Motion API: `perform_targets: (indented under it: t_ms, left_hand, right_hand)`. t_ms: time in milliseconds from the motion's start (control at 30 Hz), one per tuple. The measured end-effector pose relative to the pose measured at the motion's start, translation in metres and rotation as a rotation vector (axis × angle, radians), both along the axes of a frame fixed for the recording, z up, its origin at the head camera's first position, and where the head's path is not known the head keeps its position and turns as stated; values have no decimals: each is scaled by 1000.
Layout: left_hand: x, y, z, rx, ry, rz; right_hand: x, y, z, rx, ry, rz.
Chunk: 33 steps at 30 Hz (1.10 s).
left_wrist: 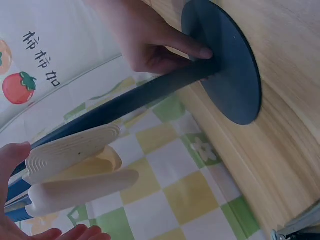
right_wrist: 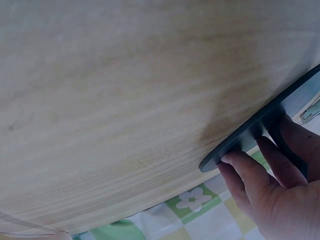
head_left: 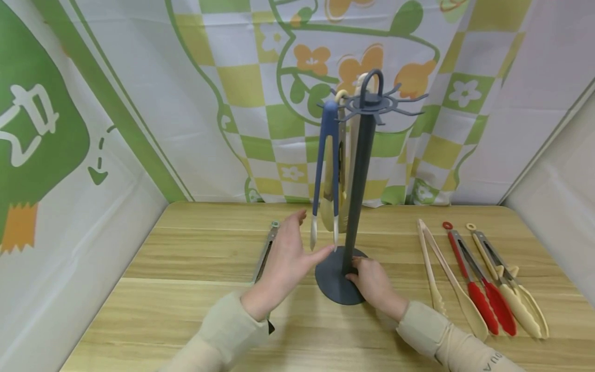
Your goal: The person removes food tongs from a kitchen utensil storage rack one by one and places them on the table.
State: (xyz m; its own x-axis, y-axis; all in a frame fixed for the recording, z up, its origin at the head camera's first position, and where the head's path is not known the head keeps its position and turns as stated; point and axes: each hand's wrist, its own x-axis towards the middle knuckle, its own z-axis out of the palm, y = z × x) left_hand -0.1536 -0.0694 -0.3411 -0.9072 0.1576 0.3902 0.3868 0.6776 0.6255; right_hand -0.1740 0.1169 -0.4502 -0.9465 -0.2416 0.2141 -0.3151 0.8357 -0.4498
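Observation:
A dark grey utensil stand (head_left: 359,191) with a round base and a ring of hooks stands upright on the table. Blue tongs (head_left: 329,118) with pale tips hang from its left side; cream utensils (head_left: 328,214) hang behind them. My left hand (head_left: 289,248) is beside the blue tongs, thumb and fingers spread. Its thumb lies close to one tip; whether they touch I cannot tell. Low on the pole, my right hand (head_left: 374,281) grips the stand. The right wrist view shows that hand's (right_wrist: 275,185) thumb and fingers about the pole, some fingertips against the base (right_wrist: 250,129).
To the right lie beige tongs (head_left: 425,253), red-tipped tongs (head_left: 483,299) and cream-tipped tongs (head_left: 520,305). Another pair of metal tongs (head_left: 267,248) lies partly hidden under my left hand. A patterned cloth (head_left: 241,124) hangs behind the wooden table (head_left: 195,248).

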Motion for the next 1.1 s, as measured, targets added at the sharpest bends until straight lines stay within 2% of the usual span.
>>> perform_targets:
  t_ms: [267, 467, 833, 1100]
  left_hand:
    - [0, 14, 5, 95, -3, 26]
    - [-2, 20, 4, 99, -36, 48]
    - [-6, 29, 0, 95, -12, 91]
    - [-9, 30, 1, 105, -7, 82]
  right_hand:
    - [0, 0, 1, 6, 23, 7]
    - [1, 0, 2, 3, 9, 8]
    - [-1, 0, -1, 7, 7, 8]
    - [-1, 1, -2, 5, 1, -1]
